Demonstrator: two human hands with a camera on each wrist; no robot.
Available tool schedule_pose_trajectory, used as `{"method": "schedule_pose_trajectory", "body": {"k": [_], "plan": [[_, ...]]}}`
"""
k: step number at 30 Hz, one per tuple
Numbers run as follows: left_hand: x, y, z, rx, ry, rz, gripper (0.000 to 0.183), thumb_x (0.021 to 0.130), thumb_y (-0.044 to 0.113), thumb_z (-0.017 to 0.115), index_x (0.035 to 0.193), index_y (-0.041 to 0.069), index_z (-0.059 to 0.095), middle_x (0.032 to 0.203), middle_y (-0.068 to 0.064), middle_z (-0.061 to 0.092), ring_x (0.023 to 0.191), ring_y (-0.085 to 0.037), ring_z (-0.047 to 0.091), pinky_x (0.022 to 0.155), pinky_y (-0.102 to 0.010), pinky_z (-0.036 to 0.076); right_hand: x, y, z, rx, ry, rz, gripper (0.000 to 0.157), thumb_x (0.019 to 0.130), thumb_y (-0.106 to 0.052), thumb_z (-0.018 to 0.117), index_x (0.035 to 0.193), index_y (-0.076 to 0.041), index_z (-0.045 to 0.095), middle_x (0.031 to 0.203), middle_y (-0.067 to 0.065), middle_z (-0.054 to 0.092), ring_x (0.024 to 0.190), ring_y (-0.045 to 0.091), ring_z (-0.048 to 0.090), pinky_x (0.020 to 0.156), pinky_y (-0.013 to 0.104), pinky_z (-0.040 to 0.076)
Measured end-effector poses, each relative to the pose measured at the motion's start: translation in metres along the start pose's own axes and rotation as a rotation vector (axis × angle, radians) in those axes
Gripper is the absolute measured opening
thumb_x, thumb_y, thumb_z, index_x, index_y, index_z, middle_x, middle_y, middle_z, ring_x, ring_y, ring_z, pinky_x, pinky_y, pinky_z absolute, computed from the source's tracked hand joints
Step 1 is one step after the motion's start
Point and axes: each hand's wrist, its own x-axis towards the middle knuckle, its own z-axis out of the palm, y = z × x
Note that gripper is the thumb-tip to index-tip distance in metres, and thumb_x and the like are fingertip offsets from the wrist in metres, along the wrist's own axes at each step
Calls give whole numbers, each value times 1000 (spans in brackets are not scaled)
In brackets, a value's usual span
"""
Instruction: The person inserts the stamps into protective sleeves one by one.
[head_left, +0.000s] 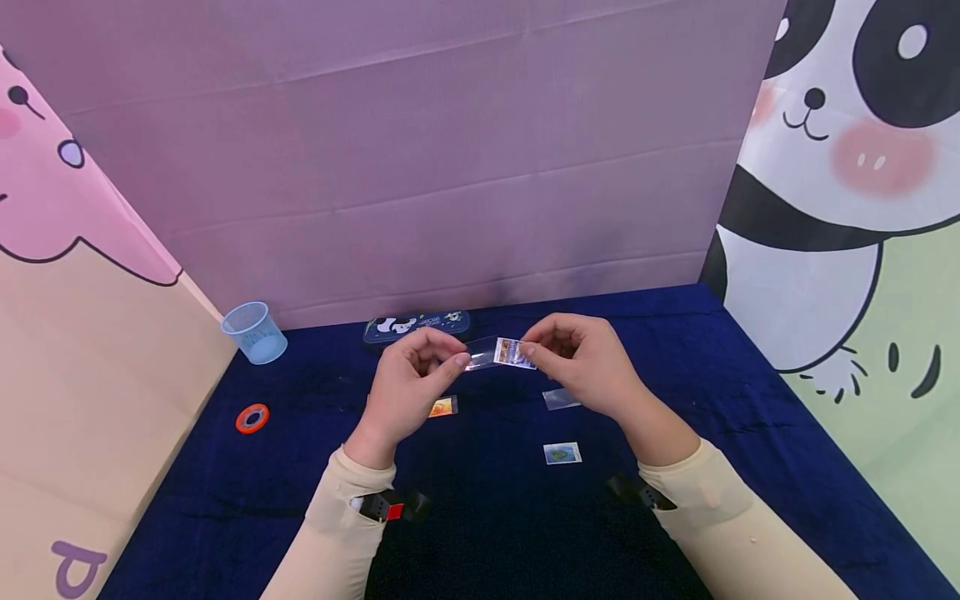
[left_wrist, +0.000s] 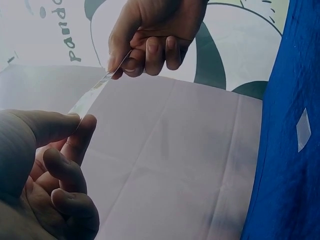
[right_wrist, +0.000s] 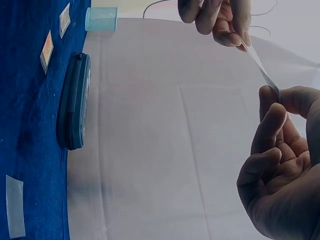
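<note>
A mauve backdrop (head_left: 435, 158) (faintly creased) rises behind the blue-covered table (head_left: 495, 500), a panda-printed wall (head_left: 832, 283) at right.

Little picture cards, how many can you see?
4: one held card in the right hand, an orange card partly behind the left hand, a blue-green card lower down, and a paler card seen in the right wrist view. More may be hidden.

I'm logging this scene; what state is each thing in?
Left hand: pinching clear sleeve
Right hand: pinching picture card
Clear sleeve: held raised
Picture card: held raised, beside sleeve; insertion unclear
Pencil case: closed
Blue cup: upright
Orange ring: lying flat
Green-blue card: lying flat
Loose plastic piece: lying flat
Orange card: lying flat
Fourth card: lying flat
</note>
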Motion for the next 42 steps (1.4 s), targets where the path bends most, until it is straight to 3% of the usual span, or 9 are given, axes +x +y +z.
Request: {"method": "schedule_pose_trajectory", "body": {"k": [6,16,23,37,42], "plan": [[0,0,0,0,0,2,8,100,18,74,108,14,74,90,-5,74,59,-18,47,54,-26,37,0,1,-1,-22,0,6,6,98,-20,77,100,-14,77,78,4,66,63,22,55,54,29,45],[0,0,0,-17,-4,-9,8,101,17,74,108,13,73,91,-18,73,59,-18,46,54,-26,37,1,2,-2,-19,-13,32,6,98,-20,77,101,-15,77,81,1,69,63,22,56,54,30,45],[0,2,0,-5,-1,-6,6,100,17,74,106,14,74,88,-7,74,59,-18,48,54,-27,38,1,2,-2,-7,-21,42,6,99,-18,76,100,-12,77,81,4,68,64,21,55,55,29,45],[0,1,1,-22,-22,-16,11,103,21,70,109,13,75,97,-2,78,62,-19,51,56,-27,39,0,0,-2,-32,-19,7,4,99,-19,75,102,-17,78,79,2,65,61,23,52,53,29,42],[-1,-2,2,-3,7,-8,12,102,23,72,106,13,78,77,-6,64,58,-19,44,53,-28,35,-1,0,-2,-33,-20,-4,4,99,-18,76,102,-18,78,80,1,66,62,23,54,53,30,44]]}}
